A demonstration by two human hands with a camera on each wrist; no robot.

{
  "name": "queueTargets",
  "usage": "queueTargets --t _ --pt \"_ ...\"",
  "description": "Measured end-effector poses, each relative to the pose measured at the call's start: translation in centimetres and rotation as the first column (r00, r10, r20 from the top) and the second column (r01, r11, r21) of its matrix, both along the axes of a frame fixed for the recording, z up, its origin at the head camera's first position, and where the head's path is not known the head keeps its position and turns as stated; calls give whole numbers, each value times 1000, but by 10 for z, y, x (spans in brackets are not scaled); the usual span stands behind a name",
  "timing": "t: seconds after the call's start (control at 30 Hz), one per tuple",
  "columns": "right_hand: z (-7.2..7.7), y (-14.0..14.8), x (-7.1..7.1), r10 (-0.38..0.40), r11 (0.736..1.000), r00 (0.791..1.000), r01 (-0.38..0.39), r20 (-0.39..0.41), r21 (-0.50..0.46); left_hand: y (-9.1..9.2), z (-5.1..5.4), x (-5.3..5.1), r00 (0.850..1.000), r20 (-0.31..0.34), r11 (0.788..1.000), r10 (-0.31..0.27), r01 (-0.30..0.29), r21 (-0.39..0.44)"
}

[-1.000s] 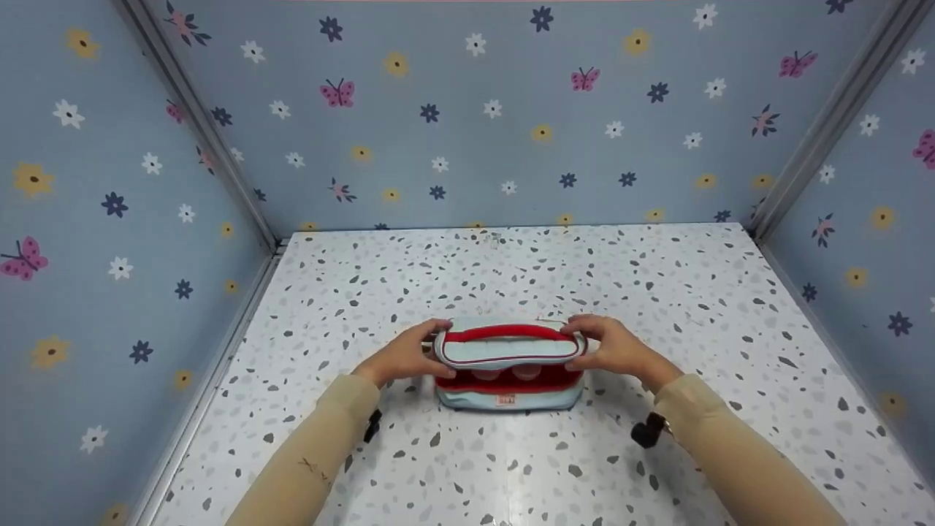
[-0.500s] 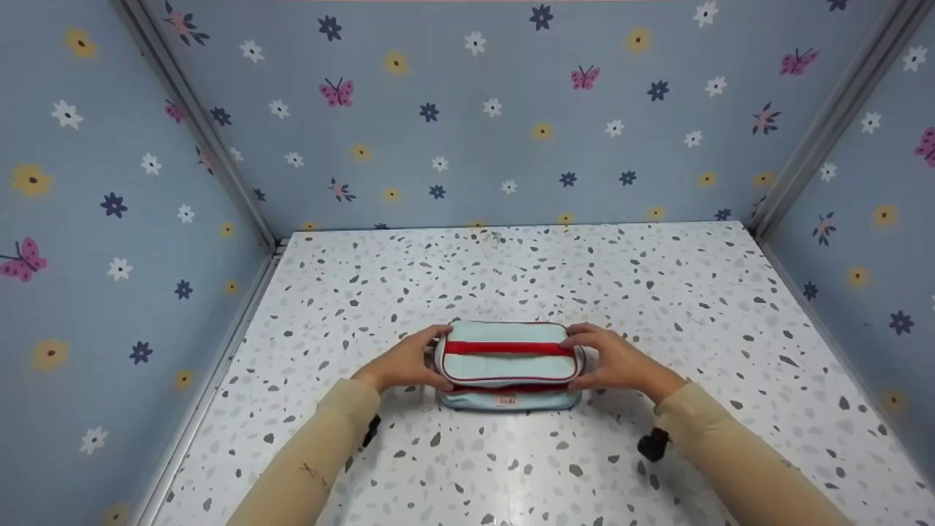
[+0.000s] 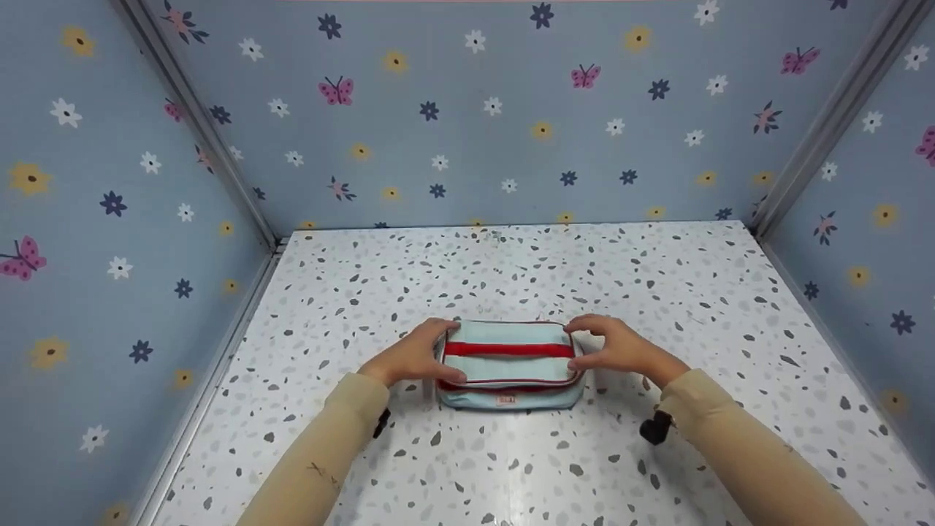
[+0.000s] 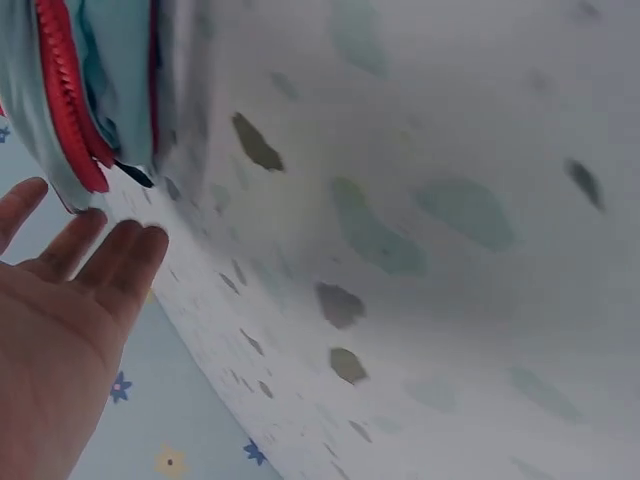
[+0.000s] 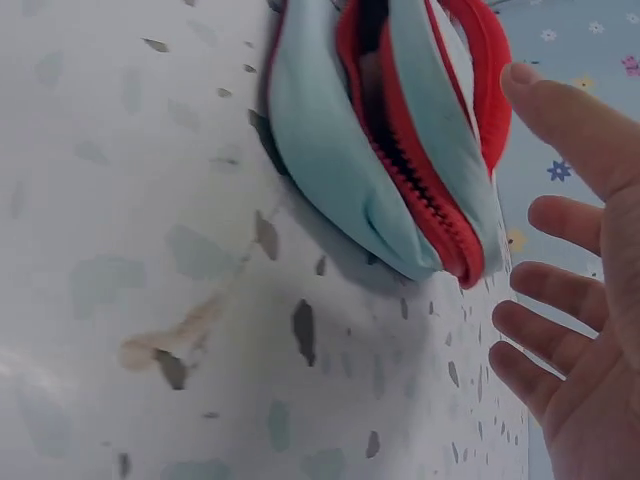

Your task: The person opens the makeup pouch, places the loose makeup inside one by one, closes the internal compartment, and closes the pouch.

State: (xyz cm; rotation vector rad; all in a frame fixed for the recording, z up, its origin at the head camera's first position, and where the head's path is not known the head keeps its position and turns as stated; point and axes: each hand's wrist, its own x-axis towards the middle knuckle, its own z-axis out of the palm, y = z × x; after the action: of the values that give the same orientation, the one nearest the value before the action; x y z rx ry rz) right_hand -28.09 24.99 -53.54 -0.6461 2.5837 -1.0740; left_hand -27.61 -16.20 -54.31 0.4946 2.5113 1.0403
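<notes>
A light blue zip pouch (image 3: 511,371) with a red carry handle (image 3: 509,351) sits on the table, its lid lying down over the lower part. The red zipper (image 5: 430,212) is unfastened; a dark gap shows between its two rows of teeth in the right wrist view. At the pouch's left end, my left hand (image 3: 415,356) rests thumb and fingers on the lid's edge. My right hand (image 3: 622,349) is at the other end with the thumb on the lid and the fingers spread loosely. What lies inside the pouch is mostly hidden.
The white speckled tabletop (image 3: 511,277) surrounds the pouch. Blue panels with flowers and butterflies, such as the back wall (image 3: 475,88), close off the back and both sides, joined by grey metal posts (image 3: 204,124).
The lid has come down from a raised position, covering the red inside and the round pale things seen there earlier. Both hands followed it down, and their grip has loosened.
</notes>
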Motion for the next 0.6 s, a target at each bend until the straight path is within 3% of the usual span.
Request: queueTargets --t 0.27,0.6 --pt "-1 0 -22 -7 1000 1000 7 12 -30 25 9 -1 994 -99 995 -47 38 -92" --pt "-11 -6 -41 -36 994 999 40 40 -97 61 15 4 967 -204 981 -152 122 -152"
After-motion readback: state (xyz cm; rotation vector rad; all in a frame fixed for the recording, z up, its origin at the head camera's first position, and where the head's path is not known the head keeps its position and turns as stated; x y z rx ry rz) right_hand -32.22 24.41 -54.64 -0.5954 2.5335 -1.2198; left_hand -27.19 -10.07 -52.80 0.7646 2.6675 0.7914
